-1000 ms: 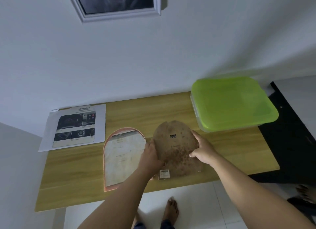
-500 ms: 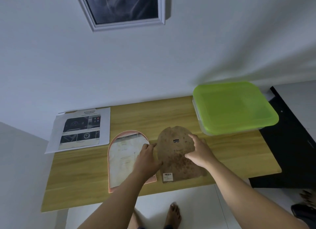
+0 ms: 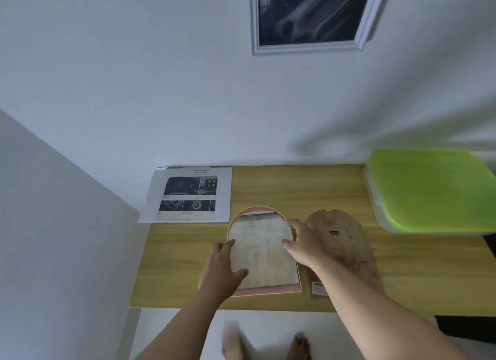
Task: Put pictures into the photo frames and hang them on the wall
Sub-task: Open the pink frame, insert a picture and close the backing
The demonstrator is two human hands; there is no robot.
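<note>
View from above the person's own arms, looking down at a light wooden table (image 3: 295, 187) pushed against a white wall (image 3: 161, 91).

An arched pink photo frame (image 3: 271, 290) lies flat near the table's front edge, with a pale paper insert (image 3: 264, 255) filling its opening. The hands are apart, one on each side of this frame. The left hand (image 3: 221, 269) rests on the left edge, fingers spread and thumb on the paper. The right hand (image 3: 304, 245) touches the upper right of the paper with loosely spread fingers. Neither hand clearly grips anything.

Just right of the frame, partly under the right forearm, lies a brown arched backing board (image 3: 349, 249), out of the frame. A printed sheet of car pictures (image 3: 189, 196) lies on the table's back left corner, apart from the frame and not yet inside it.

One picture already hangs: a grey rectangular frame (image 3: 308, 47) with a dark image, high on the wall. The arched frame seems to be open and mid-way. Judging by this, the insert has to come out, the picture go in, the backing go back, and the frame be hung.

A box with a bright green lid (image 3: 432, 190) sits at the table's right end. The table stands in a corner, with a side wall (image 3: 53, 225) on the left. Below is a white tiled floor (image 3: 268, 324) and bare feet (image 3: 299, 346). The light is dim.
</note>
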